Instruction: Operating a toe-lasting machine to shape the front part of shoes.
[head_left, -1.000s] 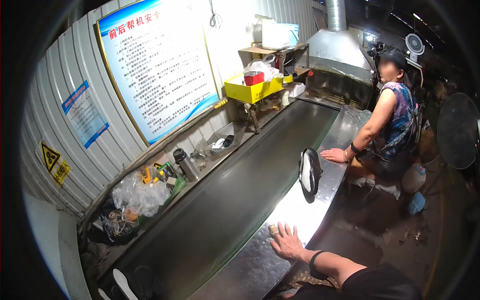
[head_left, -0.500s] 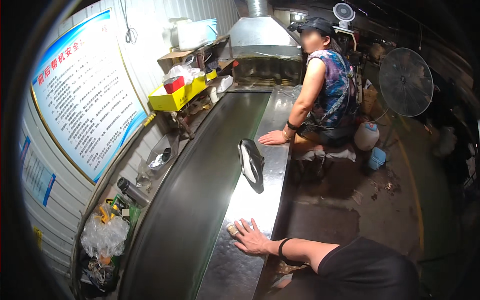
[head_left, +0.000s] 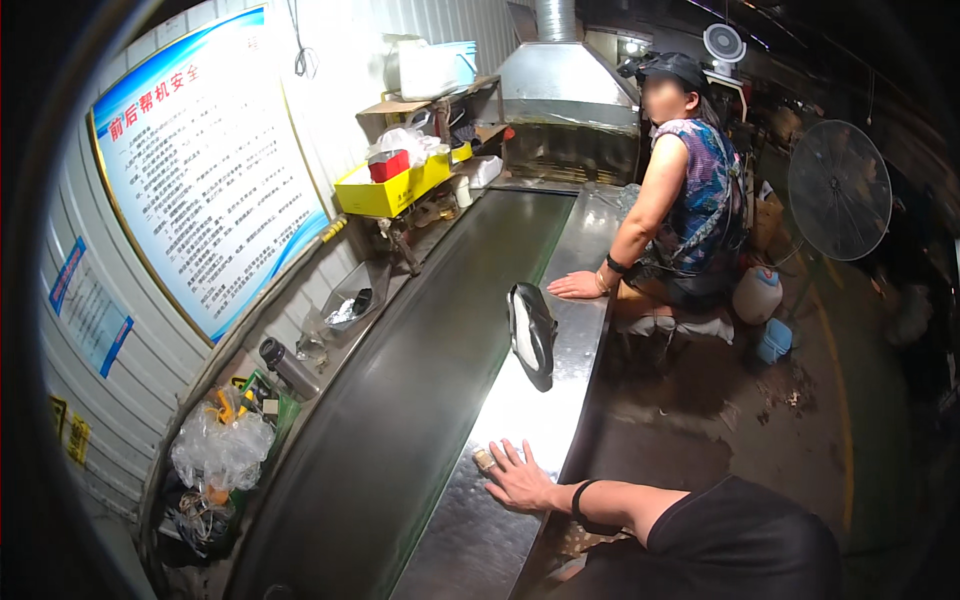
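Observation:
Palm down and fingers spread, my right hand (head_left: 520,483) rests on the shiny metal ledge (head_left: 465,530) beside a dark belt. One of its fingers has a tan wrap, and a black band circles the forearm. It holds nothing. Farther along the ledge lies a black shoe (head_left: 532,335) with a pale, whitish area on its left side, out of touch with my hand. A co-worker's hand (head_left: 577,285) lies flat on the ledge just beyond the shoe. My left hand is out of the picture.
The long dark belt (head_left: 400,370) runs away to a metal hooded machine (head_left: 570,85). Along the left stand a thermos (head_left: 290,368), plastic bags (head_left: 222,445) and a yellow box (head_left: 385,195). A seated co-worker (head_left: 690,190) is at the far right, before a large fan (head_left: 838,190).
The whole view has shifted, so the scene sits farther right in the picture. My right hand, the shoe and the co-worker's hand keep their places on the ledge.

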